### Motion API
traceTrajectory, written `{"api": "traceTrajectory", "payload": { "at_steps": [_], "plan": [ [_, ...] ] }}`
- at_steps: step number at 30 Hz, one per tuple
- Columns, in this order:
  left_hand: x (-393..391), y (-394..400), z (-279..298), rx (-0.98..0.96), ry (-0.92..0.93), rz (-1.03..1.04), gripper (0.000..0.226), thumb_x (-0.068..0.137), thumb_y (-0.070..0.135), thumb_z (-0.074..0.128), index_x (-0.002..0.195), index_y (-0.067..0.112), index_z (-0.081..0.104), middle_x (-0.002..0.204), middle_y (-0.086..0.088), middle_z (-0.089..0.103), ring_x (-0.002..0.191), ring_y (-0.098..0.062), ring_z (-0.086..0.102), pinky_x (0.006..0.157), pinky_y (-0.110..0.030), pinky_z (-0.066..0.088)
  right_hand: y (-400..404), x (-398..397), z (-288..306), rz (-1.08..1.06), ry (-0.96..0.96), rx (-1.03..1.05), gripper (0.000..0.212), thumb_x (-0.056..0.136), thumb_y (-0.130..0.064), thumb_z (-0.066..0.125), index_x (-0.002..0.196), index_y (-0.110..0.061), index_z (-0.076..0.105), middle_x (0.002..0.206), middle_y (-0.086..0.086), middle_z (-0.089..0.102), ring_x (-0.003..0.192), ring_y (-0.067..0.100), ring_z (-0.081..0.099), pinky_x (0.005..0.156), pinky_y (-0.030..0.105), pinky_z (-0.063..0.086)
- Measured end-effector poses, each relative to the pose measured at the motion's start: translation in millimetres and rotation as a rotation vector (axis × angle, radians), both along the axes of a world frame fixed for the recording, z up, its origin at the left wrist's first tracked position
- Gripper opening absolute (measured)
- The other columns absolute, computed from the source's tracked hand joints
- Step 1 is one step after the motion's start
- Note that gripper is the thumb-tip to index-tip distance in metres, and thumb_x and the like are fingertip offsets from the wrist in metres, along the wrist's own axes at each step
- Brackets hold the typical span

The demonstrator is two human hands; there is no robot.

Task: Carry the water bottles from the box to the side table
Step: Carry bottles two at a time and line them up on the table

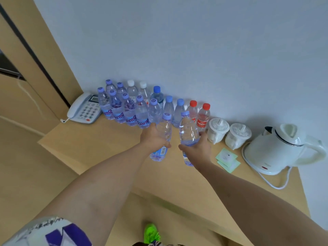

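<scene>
Head view: left hand [154,137] and right hand [198,150] each grip a bottle beside the kettle [276,148], apparently above the side table [106,148].

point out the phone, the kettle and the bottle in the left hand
phone [87,109]: head view, on its keypad
kettle [276,150]: head view, on its white body
bottle in the left hand [166,128]: head view, on its clear upper part
</scene>
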State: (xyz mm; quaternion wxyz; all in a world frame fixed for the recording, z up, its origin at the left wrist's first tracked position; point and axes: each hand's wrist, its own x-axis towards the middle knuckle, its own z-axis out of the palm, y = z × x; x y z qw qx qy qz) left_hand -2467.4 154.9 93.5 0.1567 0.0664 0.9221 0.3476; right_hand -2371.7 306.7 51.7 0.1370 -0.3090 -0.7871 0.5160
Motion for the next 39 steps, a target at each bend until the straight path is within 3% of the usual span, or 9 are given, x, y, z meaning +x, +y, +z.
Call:
{"api": "traceTrajectory", "payload": {
  "at_steps": [5, 8, 12, 17, 20, 27, 33, 36, 39],
  "plan": [
    [-50.2, 10.0, -15.5, -0.056, -0.019, -0.091, 0.096, 0.050, 0.035, 0.099, 0.129, 0.015, 0.048, 0.125, 0.002, 0.058, 0.113, -0.024, 0.059, 0.089, -0.038, 0.054, -1.7, -36.5, -7.3, -0.090, -0.021, -0.048, 0.070, 0.057, -0.025, 0.082, 0.113, -0.029, 0.040, 0.093, -0.010, 0.058, 0.081, 0.011, 0.060, 0.068, 0.032, 0.051],
    [-62.7, 18.5, -31.1, -0.038, -0.039, -0.094, 0.089, 0.046, 0.037, 0.099, 0.114, 0.018, 0.046, 0.113, 0.003, 0.058, 0.106, -0.023, 0.058, 0.083, -0.035, 0.052, 2.7, -49.0, -13.1, -0.120, -0.060, -0.049, 0.067, 0.056, -0.020, 0.082, 0.106, -0.028, 0.039, 0.087, -0.010, 0.059, 0.067, 0.003, 0.064, 0.051, 0.021, 0.045],
    [-74.4, 31.3, -48.5, 0.013, -0.039, -0.112, 0.085, 0.044, 0.036, 0.100, 0.109, 0.019, 0.046, 0.104, 0.005, 0.057, 0.102, -0.023, 0.059, 0.075, -0.032, 0.046, 12.0, -64.1, -24.1, -0.098, -0.120, 0.021, 0.073, 0.051, -0.025, 0.087, 0.110, -0.025, 0.044, 0.097, -0.006, 0.063, 0.086, 0.019, 0.063, 0.072, 0.037, 0.054],
    [-89.6, 46.1, -56.4, 0.071, -0.061, -0.083, 0.092, 0.043, 0.031, 0.100, 0.118, 0.020, 0.049, 0.109, 0.005, 0.061, 0.105, -0.022, 0.060, 0.074, -0.030, 0.044, 22.8, -79.8, -33.6, -0.061, -0.110, 0.028, 0.081, 0.048, -0.022, 0.093, 0.112, -0.032, 0.046, 0.107, -0.006, 0.064, 0.096, 0.021, 0.062, 0.082, 0.038, 0.054],
    [-92.7, 53.3, -57.7, 0.075, -0.031, -0.088, 0.101, 0.041, 0.030, 0.101, 0.127, 0.017, 0.049, 0.115, 0.001, 0.065, 0.106, -0.023, 0.061, 0.083, -0.034, 0.051, 28.9, -85.2, -40.9, -0.028, -0.100, 0.022, 0.081, 0.049, -0.018, 0.096, 0.117, -0.025, 0.052, 0.118, -0.001, 0.060, 0.105, 0.024, 0.061, 0.089, 0.043, 0.053],
    [-91.4, 57.3, -57.0, 0.113, -0.003, -0.131, 0.088, 0.038, 0.029, 0.102, 0.105, 0.026, 0.045, 0.084, 0.022, 0.052, 0.085, -0.013, 0.056, 0.066, -0.024, 0.040, 28.6, -83.9, -46.5, 0.003, -0.088, 0.046, 0.087, 0.051, -0.041, 0.095, 0.122, -0.026, 0.048, 0.119, -0.003, 0.061, 0.106, 0.022, 0.061, 0.088, 0.042, 0.052],
    [-102.2, 62.0, -53.9, 0.080, -0.058, -0.203, 0.078, 0.052, 0.027, 0.097, 0.113, 0.019, 0.048, 0.106, 0.005, 0.062, 0.098, -0.019, 0.061, 0.080, -0.034, 0.051, 29.5, -74.1, -44.3, -0.022, -0.162, 0.078, 0.091, 0.050, -0.034, 0.096, 0.126, -0.028, 0.045, 0.118, -0.004, 0.058, 0.111, 0.022, 0.057, 0.092, 0.044, 0.051],
    [-110.7, 65.2, -43.8, 0.079, -0.079, -0.280, 0.079, 0.063, 0.020, 0.088, 0.131, 0.019, 0.047, 0.114, 0.003, 0.060, 0.106, -0.021, 0.059, 0.080, -0.031, 0.049, 24.7, -67.6, -44.4, -0.076, -0.198, 0.067, 0.091, 0.049, -0.034, 0.094, 0.124, -0.025, 0.045, 0.117, -0.001, 0.057, 0.111, 0.023, 0.054, 0.090, 0.045, 0.051],
    [-118.8, 66.1, -30.0, 0.006, -0.070, -0.391, 0.077, 0.066, 0.021, 0.088, 0.131, 0.020, 0.048, 0.117, 0.001, 0.062, 0.108, -0.021, 0.060, 0.084, -0.032, 0.052, 17.9, -67.5, -38.2, -0.125, -0.176, 0.058, 0.089, 0.052, -0.039, 0.091, 0.127, -0.025, 0.045, 0.116, -0.001, 0.058, 0.113, 0.023, 0.054, 0.092, 0.047, 0.052]
  ]
}}
